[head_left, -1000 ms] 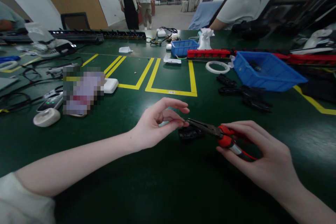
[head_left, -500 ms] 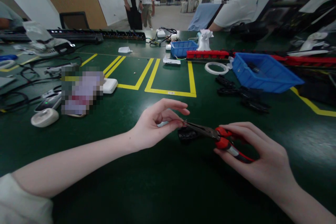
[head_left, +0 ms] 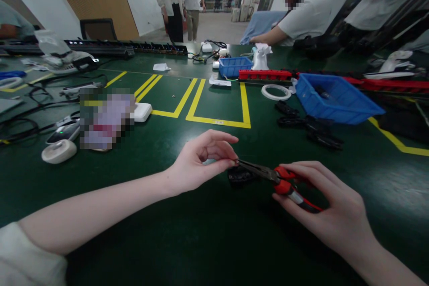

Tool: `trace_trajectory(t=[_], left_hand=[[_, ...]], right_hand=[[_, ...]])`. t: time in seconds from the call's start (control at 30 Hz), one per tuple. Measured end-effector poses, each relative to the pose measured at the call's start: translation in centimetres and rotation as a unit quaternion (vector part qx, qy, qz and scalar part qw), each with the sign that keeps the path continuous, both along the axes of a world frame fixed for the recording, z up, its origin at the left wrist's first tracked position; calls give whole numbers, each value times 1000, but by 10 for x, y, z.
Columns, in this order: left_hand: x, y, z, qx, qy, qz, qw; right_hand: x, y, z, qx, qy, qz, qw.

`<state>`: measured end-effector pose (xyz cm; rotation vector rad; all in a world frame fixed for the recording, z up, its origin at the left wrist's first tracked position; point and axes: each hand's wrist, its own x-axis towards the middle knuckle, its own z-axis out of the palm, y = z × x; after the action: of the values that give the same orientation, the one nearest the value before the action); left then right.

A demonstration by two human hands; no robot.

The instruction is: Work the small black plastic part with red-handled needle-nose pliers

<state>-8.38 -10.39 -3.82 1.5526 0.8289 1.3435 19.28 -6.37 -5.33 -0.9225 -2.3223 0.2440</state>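
Note:
My right hand point(head_left: 330, 203) is closed around the red and black handles of long-nose pliers point(head_left: 263, 170). The pliers' narrow jaws point left and reach the fingertips of my left hand point(head_left: 201, 161). Thumb and index finger of that hand pinch together at the jaw tips; whatever is between them is too small to make out. Just under the jaws, a small black part point(head_left: 239, 176) lies on the green table point(head_left: 187, 241), partly covered by the pliers.
Black parts point(head_left: 323, 132) lie by a blue bin point(head_left: 338, 98) at right, near a tape roll point(head_left: 276, 92). Further back is a smaller blue bin point(head_left: 234, 67). To the left are a phone point(head_left: 109, 118), a white case point(head_left: 142, 112) and cables. Several people are beyond the table.
The index finger of my left hand has curled closer to its thumb at the plier tips. The camera view has shifted slightly. My right hand keeps its hold on the pliers.

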Motion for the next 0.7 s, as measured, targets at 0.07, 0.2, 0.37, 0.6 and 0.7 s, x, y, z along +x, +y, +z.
trace_trajectory(t=[0.07,0.2,0.37,0.6,0.7], left_hand=[[1,0,-1,-9,-5,0,1000],[2,1,-4,-20,-17,-6,1000],[3,1,-8,-37,-43,1,998],[11,0,-11,-134,-74,-29,988],[16,2,-12,-150,-109,-27,982]], right_hand=[[0,-1,0,0,-3,-2,1000],[-1,-1,3,2,1,-9,1000],[-1,0,6,4,0,0,1000],[-2,-4,5,-2,17,-18,1000],[-1,-3,5,12,19,-16,1000]])
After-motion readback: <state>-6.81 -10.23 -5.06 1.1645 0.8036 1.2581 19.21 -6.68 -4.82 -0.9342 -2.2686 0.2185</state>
